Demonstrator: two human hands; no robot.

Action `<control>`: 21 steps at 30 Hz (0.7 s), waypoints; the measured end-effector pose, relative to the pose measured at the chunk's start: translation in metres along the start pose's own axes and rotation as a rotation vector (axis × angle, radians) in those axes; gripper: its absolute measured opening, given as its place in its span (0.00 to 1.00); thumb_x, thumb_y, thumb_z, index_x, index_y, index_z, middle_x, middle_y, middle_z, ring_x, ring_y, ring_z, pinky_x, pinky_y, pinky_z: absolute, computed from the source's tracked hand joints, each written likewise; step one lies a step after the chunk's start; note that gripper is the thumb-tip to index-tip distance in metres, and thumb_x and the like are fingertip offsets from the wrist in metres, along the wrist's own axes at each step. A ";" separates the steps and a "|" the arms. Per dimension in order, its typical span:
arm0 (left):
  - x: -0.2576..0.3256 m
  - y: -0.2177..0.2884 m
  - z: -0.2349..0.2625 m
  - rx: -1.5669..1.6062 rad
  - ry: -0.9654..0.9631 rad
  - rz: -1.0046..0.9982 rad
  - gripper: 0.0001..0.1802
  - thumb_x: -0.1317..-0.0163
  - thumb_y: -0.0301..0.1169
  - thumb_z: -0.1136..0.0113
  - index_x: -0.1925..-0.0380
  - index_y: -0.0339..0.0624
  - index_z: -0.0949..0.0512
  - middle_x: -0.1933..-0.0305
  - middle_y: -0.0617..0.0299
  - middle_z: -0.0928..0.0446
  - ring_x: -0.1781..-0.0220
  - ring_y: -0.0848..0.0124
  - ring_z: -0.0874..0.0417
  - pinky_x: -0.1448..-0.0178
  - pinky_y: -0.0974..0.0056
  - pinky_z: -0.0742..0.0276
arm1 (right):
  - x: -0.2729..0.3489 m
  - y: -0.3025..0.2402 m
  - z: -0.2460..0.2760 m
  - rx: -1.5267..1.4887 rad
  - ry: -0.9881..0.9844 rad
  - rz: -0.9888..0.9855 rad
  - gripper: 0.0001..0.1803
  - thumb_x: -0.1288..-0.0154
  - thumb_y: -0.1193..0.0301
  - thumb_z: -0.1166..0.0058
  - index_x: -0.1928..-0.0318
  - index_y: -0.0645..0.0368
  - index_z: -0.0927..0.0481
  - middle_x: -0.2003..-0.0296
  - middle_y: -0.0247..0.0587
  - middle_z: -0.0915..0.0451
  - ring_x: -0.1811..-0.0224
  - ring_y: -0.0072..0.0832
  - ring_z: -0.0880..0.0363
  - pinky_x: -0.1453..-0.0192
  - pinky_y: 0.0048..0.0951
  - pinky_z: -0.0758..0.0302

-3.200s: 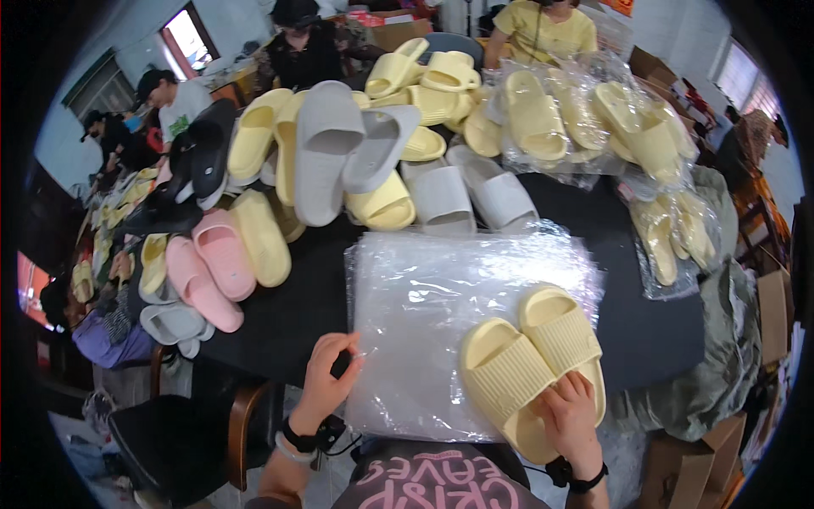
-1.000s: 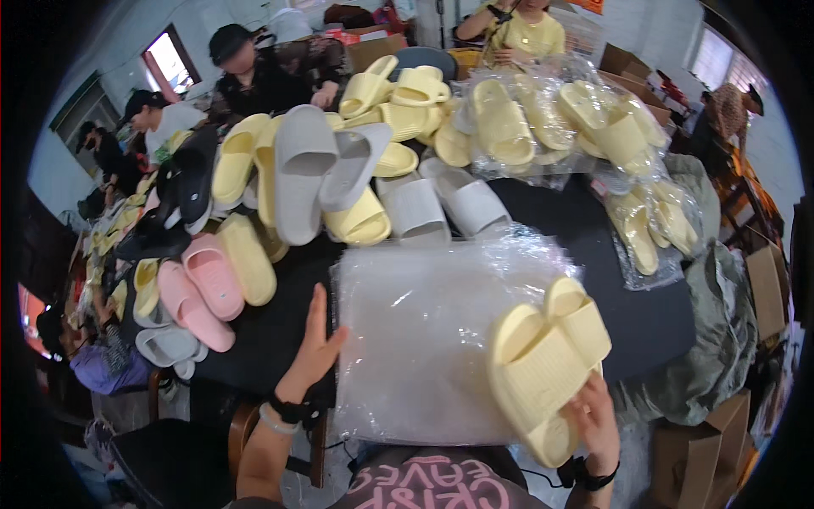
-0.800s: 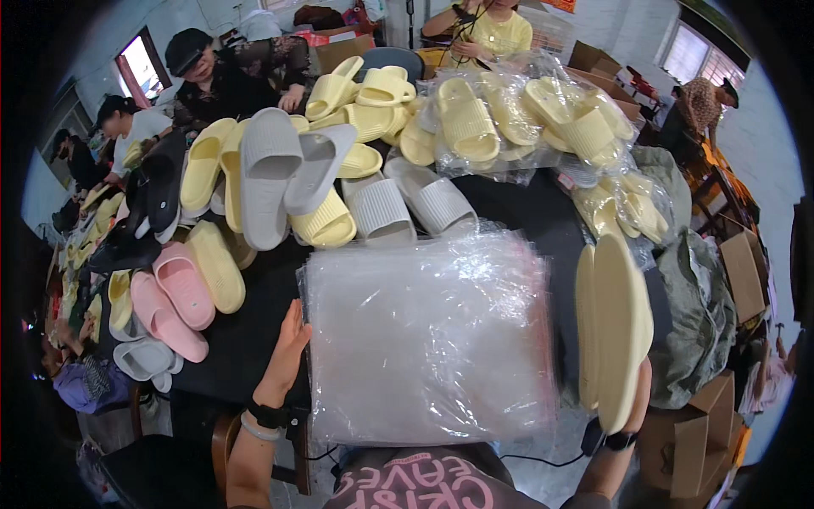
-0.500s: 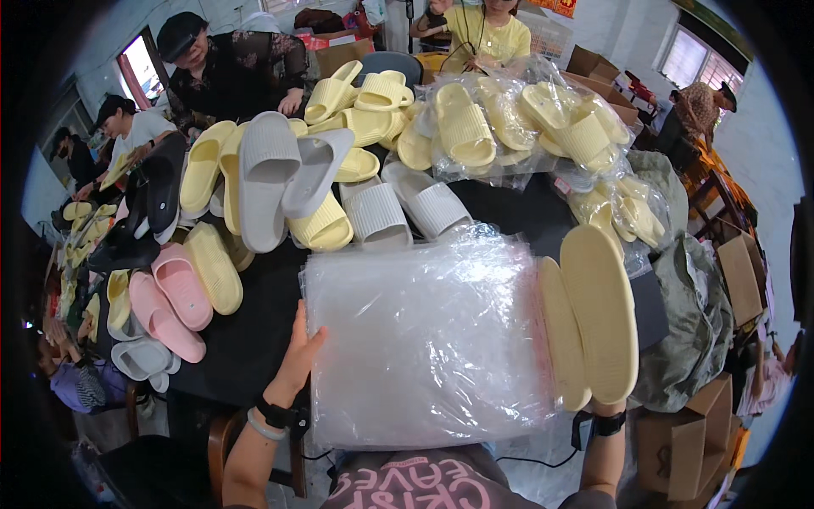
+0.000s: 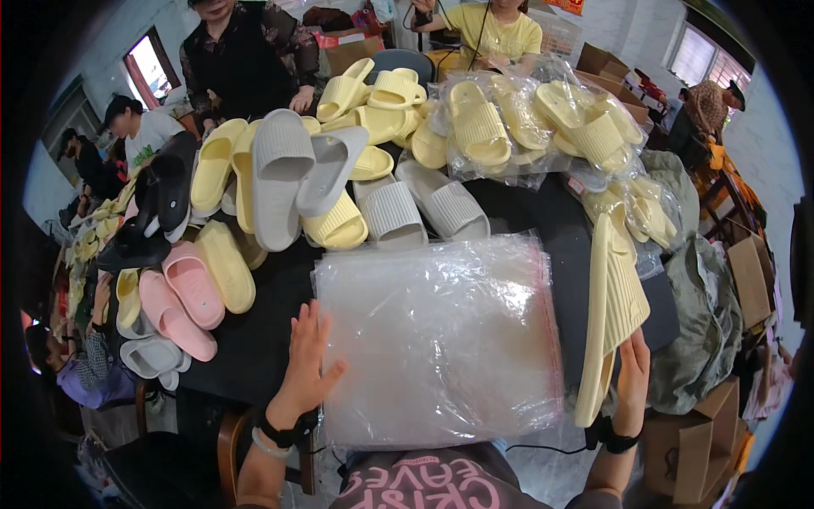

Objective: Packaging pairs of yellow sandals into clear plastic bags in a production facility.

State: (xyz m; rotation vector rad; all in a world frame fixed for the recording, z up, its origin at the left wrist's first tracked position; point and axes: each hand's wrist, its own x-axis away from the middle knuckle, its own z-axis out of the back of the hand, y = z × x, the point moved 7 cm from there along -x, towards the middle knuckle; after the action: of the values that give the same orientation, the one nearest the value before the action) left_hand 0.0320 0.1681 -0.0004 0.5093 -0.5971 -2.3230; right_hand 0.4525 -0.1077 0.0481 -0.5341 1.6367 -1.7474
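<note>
A stack of clear plastic bags (image 5: 437,348) lies flat in front of me, with a reddish strip along its right edge. My left hand (image 5: 307,360) rests at the bags' left edge, fingers stretched and thumb apart, gripping nothing. Right of the stack, my right hand (image 5: 632,373) holds a pair of pale yellow slippers (image 5: 623,297) upright on edge. Their ribbed straps face right, and some of my fingers are hidden behind them.
Grey slippers (image 5: 284,182), pink slippers (image 5: 193,287) and black slippers (image 5: 174,182) crowd the black table (image 5: 280,297). Bagged yellow slippers (image 5: 479,127) are heaped at the back. Cardboard boxes (image 5: 691,445) stand at right. Co-workers (image 5: 246,59) are across and at left.
The yellow slippers have turned from soles facing me to edge-on, straps now showing at right. My left hand's fingers lie more over the bags' edge. The view has shifted slightly.
</note>
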 end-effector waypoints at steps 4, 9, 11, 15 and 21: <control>0.005 0.027 -0.018 -0.249 -0.230 -0.141 0.45 0.34 0.59 0.46 0.27 0.41 0.41 0.21 0.39 0.52 0.19 0.39 0.57 0.21 0.36 0.65 | 0.023 -0.070 -0.066 0.674 -0.138 0.368 0.22 0.40 0.76 0.46 0.44 0.67 0.24 0.44 0.55 0.26 0.41 0.55 0.28 0.36 0.44 0.33; 0.007 0.019 -0.041 -0.303 -0.207 -0.138 0.49 0.35 0.62 0.46 0.25 0.41 0.44 0.20 0.40 0.53 0.18 0.40 0.59 0.21 0.36 0.65 | 0.034 -0.050 -0.152 1.140 -0.417 0.594 0.18 0.40 0.66 0.41 0.50 0.60 0.21 0.53 0.49 0.24 0.45 0.45 0.26 0.47 0.47 0.31; 0.011 0.011 -0.050 -0.346 -0.199 -0.153 0.52 0.36 0.66 0.49 0.23 0.42 0.49 0.20 0.38 0.57 0.18 0.39 0.60 0.21 0.36 0.68 | 0.032 -0.031 -0.161 1.191 -0.409 0.584 0.19 0.40 0.66 0.41 0.50 0.60 0.21 0.54 0.48 0.24 0.46 0.44 0.25 0.47 0.46 0.31; 0.012 0.005 -0.061 -0.326 -0.188 -0.126 0.53 0.36 0.66 0.50 0.23 0.43 0.51 0.19 0.38 0.58 0.18 0.40 0.60 0.21 0.34 0.69 | 0.025 0.010 -0.160 1.242 -0.351 0.526 0.21 0.39 0.63 0.41 0.48 0.60 0.21 0.56 0.45 0.22 0.47 0.41 0.24 0.46 0.46 0.31; 0.010 0.005 -0.057 -0.348 -0.159 -0.119 0.52 0.37 0.66 0.48 0.24 0.43 0.47 0.20 0.38 0.55 0.18 0.40 0.58 0.22 0.32 0.66 | 0.024 0.023 -0.165 1.269 -0.367 0.502 0.21 0.37 0.62 0.42 0.47 0.60 0.21 0.53 0.45 0.23 0.44 0.40 0.25 0.45 0.47 0.32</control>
State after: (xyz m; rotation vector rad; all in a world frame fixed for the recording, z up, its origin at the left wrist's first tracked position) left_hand 0.0564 0.1425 -0.0460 0.2037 -0.2278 -2.5259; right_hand 0.3250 -0.0084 0.0010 0.1658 0.1766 -1.7444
